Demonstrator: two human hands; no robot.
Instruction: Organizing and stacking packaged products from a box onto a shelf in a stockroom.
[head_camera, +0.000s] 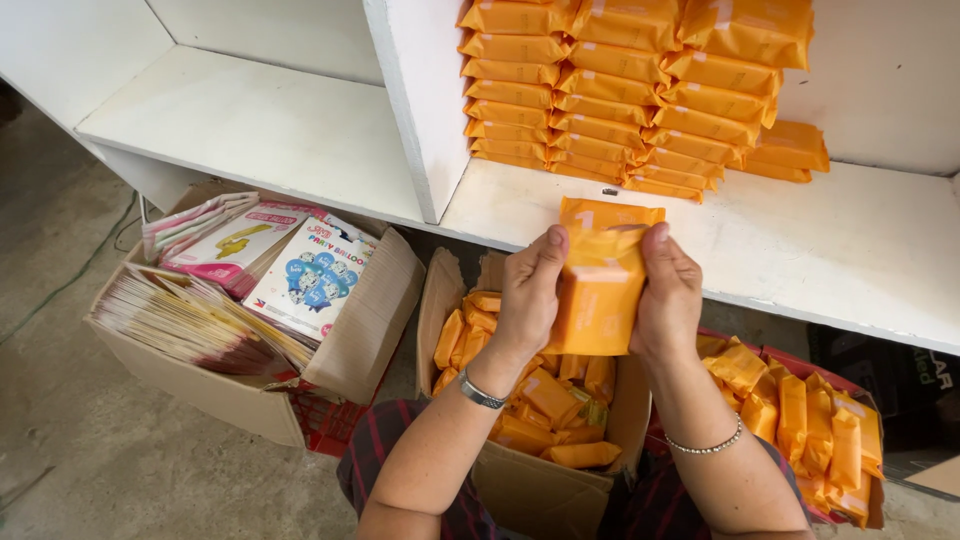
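Head view looks down past my arms at a white shelf (250, 125) and three boxes on a concrete floor (60, 260). Farthest left, an open cardboard box (370, 320) holds flat packets of party balloons (310, 275), stacked on edge and fanned out. Beside it, right under my hands, a second cardboard box (530, 490) lies partly filled with loose orange packets (545, 400). My left hand (525, 295) grips the left edge of one orange packet (600, 280), thumb on its front near the top corner, fingers curled behind; a metal bracelet sits on that wrist. My right hand (665, 295) pinches the packet's right edge the same way, thumb pressed near the top, a beaded bracelet lower on the forearm. The packet stands upright between both hands, just in front of the shelf's edge. Above it, neat stacked rows of orange packets (620, 90) fill the shelf. Farthest right, a third box (800, 420) holds more of them.
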